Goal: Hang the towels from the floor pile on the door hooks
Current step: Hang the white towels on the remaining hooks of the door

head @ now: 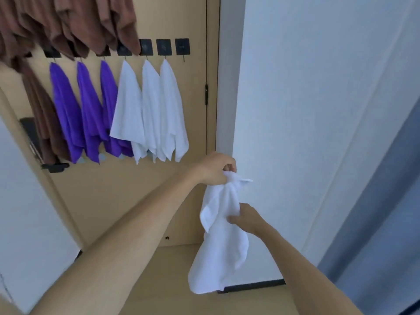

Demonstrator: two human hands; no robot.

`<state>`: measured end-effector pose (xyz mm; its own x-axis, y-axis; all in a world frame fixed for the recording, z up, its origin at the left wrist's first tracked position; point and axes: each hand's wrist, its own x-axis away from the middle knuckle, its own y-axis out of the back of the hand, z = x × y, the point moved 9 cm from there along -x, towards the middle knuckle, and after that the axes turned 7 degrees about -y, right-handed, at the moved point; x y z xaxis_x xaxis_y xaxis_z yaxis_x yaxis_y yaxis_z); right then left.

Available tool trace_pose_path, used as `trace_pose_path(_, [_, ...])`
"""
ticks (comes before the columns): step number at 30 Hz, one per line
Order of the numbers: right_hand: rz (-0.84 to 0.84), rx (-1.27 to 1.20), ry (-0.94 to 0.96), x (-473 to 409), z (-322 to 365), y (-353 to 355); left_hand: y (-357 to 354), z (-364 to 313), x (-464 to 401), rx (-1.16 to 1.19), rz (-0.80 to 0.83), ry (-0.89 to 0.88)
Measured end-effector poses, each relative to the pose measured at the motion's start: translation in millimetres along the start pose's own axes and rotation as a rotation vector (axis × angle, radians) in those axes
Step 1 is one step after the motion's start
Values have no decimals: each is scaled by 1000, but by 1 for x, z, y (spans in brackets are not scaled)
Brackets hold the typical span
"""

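A white towel (218, 251) hangs in the air in front of the tan door (127, 201). My left hand (216, 169) pinches its top corner. Lower down, my right hand (246, 218) grips a fold of the same towel. On the door's row of black hooks hang three purple towels (68, 110) and three white towels (159, 105). One black hook (182, 47) at the row's right end is bare. Brown towels (68, 23) hang from an upper row.
A white wall (318, 110) stands right of the door, with a grey panel (386, 223) further right. A brown towel (43, 119) hangs at the left over a black door handle (54, 167). The tan floor (159, 280) lies below, with no towel pile in view.
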<state>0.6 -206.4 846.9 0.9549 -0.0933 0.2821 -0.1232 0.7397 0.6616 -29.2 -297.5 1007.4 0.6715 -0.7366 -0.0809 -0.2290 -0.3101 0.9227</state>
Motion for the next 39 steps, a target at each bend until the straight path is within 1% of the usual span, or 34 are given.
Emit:
trace_pose_path(2, [-5,4,23,-10,23,-20,22,33,20,-60,-29,58])
trace_pose_path(6, [-71,67,147,-20,84,-45,49,126,77,-358,12,355])
trace_pose_path(7, [-96,83,195,-20,101,-48,52,141,90,-398,16,402])
trace_pose_path(8, [-108,107,235,-19,117,-51,51,151,98,-381,12,423])
trace_pose_path(10, [-99,145,314,-18,142,-58,40,162,107,-216,15,414])
trace_pose_path(13, [-49,192,401,-15,170,-69,16,151,108,6,76,352])
trace_pose_path(15, [-39,211,450,-11,184,-71,0,148,105,111,121,358])
trace_pose_path(17, [-28,187,455,-14,188,-69,-7,149,106,162,122,383])
trace_pose_path(20, [-36,90,367,-21,177,-58,-4,151,105,135,82,383])
trace_pose_path(22, [5,19,310,-23,166,-53,6,148,101,99,32,361])
trace_pose_path(23, [44,24,282,-25,160,-53,13,146,98,68,8,348])
trace_pose_path(25, [130,155,221,-30,144,-58,27,142,92,-11,-22,330])
trace_pose_path(27, [202,257,172,-34,127,-62,34,144,91,-100,-12,345])
trace_pose_path(29, [228,262,139,-34,119,-60,36,151,94,-192,19,375])
trace_pose_path(33, [256,264,139,-32,119,-49,44,170,109,-354,41,497])
trace_pose_path(36, [188,231,173,-37,122,-34,49,182,120,-428,64,595])
trace_pose_path(38, [132,165,253,-35,138,-27,44,183,118,-364,67,593])
trace_pose_path(39, [112,142,303,-33,149,-25,37,181,113,-279,70,566])
